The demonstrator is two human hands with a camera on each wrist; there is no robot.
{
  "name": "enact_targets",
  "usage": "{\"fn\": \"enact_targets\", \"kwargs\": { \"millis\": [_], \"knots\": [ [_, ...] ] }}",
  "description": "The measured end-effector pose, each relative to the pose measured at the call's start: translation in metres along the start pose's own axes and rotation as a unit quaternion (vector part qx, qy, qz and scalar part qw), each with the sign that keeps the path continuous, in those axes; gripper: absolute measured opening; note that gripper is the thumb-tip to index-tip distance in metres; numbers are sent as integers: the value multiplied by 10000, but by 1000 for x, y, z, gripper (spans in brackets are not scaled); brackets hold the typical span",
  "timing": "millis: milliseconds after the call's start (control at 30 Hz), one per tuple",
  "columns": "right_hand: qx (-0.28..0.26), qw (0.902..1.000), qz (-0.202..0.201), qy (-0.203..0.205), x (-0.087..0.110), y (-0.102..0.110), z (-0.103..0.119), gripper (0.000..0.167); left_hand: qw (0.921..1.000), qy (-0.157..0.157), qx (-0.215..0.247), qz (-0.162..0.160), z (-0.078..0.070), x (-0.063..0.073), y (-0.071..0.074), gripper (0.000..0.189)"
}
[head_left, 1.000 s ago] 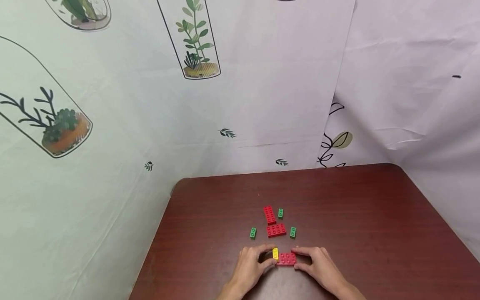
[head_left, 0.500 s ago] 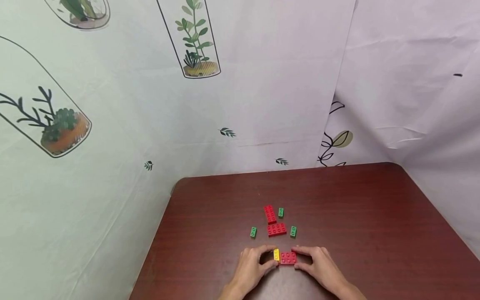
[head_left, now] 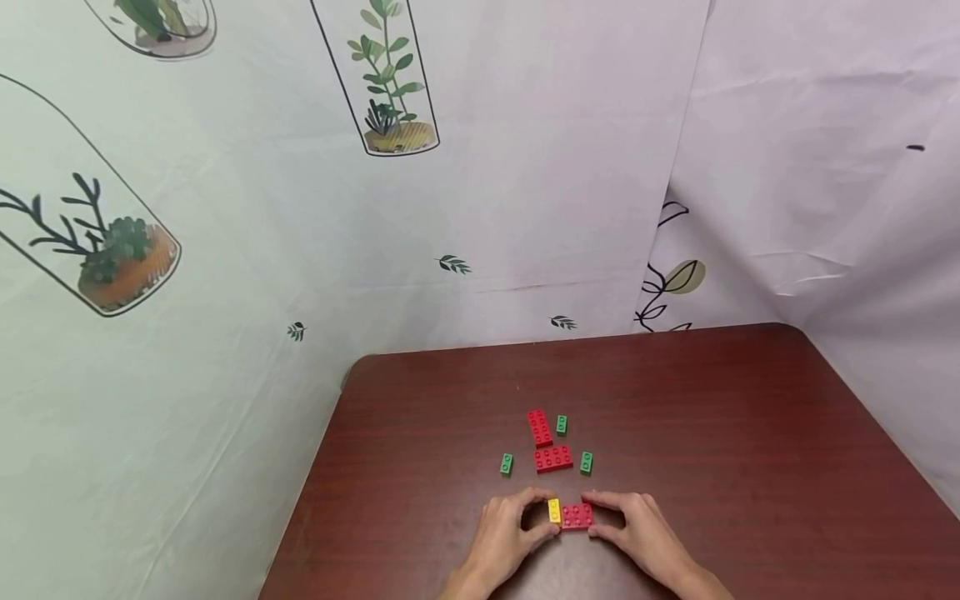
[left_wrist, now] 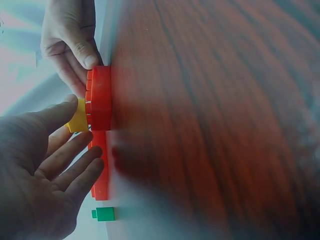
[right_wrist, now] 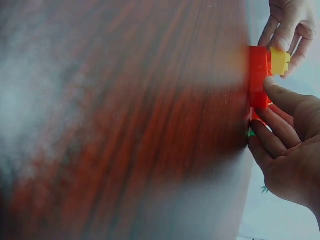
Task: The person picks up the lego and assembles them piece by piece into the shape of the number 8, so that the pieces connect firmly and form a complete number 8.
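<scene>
In the head view, my left hand [head_left: 501, 533] pinches a small yellow brick [head_left: 554, 510] between thumb and fingers. The yellow brick sits over the left end of a red brick [head_left: 577, 517] lying on the table. In the left wrist view the yellow brick [left_wrist: 79, 118] is against the studs of the red brick [left_wrist: 101, 97]; whether it is pressed fully down I cannot tell. My right hand [head_left: 641, 533] grips the red brick's right end, thumb at the near side and fingers at the far side. Fingers cover parts of both bricks.
Beyond the hands, two more red bricks lie on the brown table [head_left: 712, 433], one crosswise [head_left: 552, 459] and one lengthwise [head_left: 539, 427]. Around them are three small green bricks, including a left one [head_left: 506, 464] and a right one [head_left: 587, 462]. A patterned cloth wall [head_left: 540, 208] stands behind.
My left hand has shifted the yellow brick slightly to the right over the red brick's left end. The right hand stays almost still, holding the red brick.
</scene>
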State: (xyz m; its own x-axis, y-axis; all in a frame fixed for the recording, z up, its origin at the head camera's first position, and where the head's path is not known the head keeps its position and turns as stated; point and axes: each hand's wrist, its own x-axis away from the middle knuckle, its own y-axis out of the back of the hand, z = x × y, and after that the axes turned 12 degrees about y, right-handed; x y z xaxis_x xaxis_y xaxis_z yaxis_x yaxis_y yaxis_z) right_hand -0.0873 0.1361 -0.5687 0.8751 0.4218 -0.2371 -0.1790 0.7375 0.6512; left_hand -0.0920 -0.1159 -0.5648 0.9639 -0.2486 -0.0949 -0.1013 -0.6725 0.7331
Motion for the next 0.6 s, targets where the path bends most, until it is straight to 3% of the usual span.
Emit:
{"fn": "enact_targets", "kwargs": {
  "millis": [233, 467, 600],
  "knots": [
    [30, 10000, -5, -76, 0, 0, 1, 44, 10000, -33, -40, -8, 0, 1, 0, 46],
    [34, 9999, -73, -66, 0, 0, 0, 43, 9973, -200, 700, 2, 0, -1, -2, 47],
    [38, 9999, -91, -79, 0, -1, 0, 42, 9962, -144, 856, 16, 0, -1, -4, 46]
  ]
}}
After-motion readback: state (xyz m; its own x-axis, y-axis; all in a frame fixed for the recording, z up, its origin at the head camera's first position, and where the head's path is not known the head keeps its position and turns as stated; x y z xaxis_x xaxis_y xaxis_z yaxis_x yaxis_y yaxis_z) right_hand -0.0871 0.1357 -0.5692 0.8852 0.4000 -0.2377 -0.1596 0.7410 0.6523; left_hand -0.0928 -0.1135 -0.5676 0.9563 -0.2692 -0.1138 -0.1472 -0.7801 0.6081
